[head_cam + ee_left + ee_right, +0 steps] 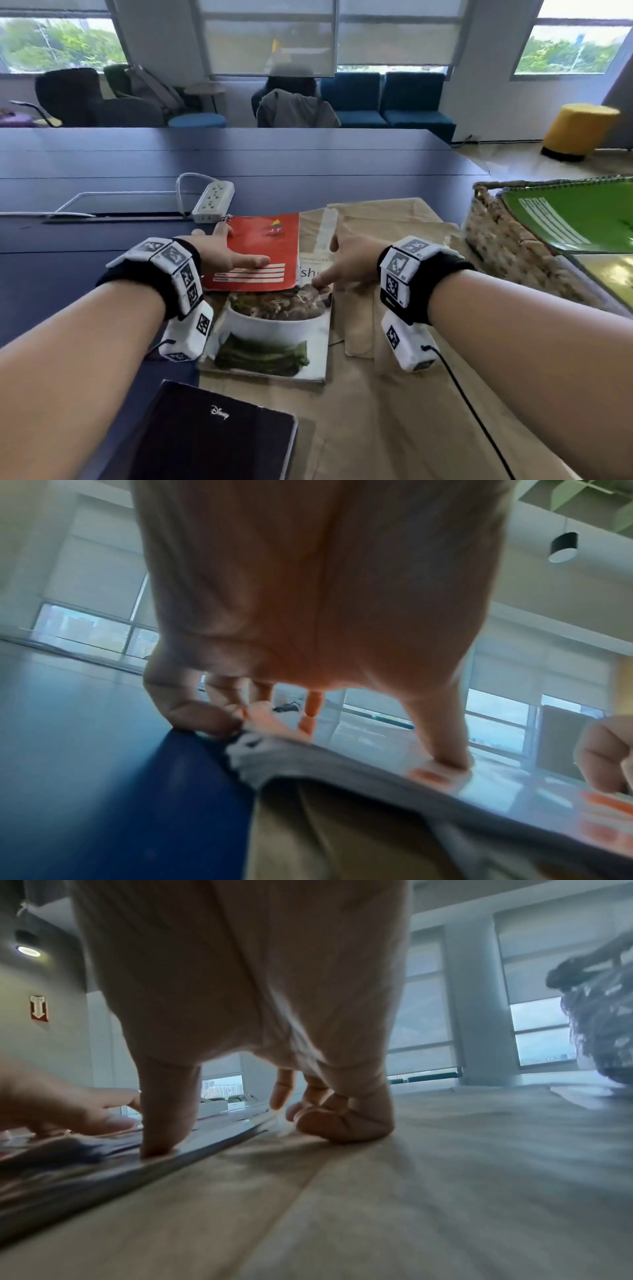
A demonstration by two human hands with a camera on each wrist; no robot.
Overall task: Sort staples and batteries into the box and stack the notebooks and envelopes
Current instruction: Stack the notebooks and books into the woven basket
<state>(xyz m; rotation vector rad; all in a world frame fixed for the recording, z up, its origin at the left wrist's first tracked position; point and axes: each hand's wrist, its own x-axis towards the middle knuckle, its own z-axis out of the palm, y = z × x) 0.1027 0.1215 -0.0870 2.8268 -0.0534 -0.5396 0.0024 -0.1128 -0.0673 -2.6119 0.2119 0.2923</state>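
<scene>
A red spiral notebook (263,246) lies on top of a food-cover magazine (274,329), which rests on brown envelopes (387,236). My left hand (233,246) holds the red notebook, with the fingers curled at its spiral edge and the thumb (445,758) pressing on the cover. Beside it, my right hand (329,263) pinches the magazine's right edge: the thumb (157,1139) sits on the cover (85,1167) and the curled fingers rest on the envelope (428,1177). A black notebook (212,435) lies near me. No staples or batteries are in view.
A woven basket (496,246) stands at the right with a green spiral notebook (579,219) in it. A white power strip (214,200) lies behind the red notebook on the dark blue table (102,164). Chairs and sofas line the far windows.
</scene>
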